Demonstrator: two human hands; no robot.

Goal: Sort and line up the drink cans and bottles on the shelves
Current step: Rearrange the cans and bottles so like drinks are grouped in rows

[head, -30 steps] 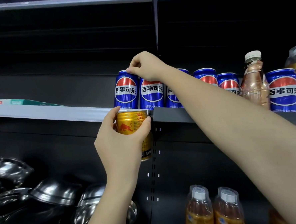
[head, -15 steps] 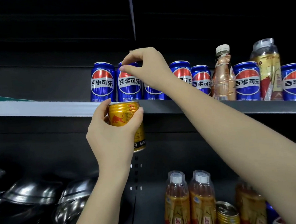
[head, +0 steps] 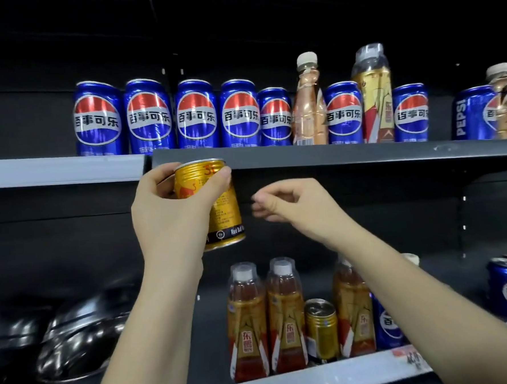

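Gold can (head: 214, 200) sits tilted in the left hand (head: 170, 208), whose grip curls round it just below the upper shelf (head: 318, 155). Right hand (head: 294, 207) hangs beside it, grip curled on nothing, under the blue cans (head: 149, 116).

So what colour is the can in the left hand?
Gold, with a red bull and a dark band near the bottom; the can shows in the head view.
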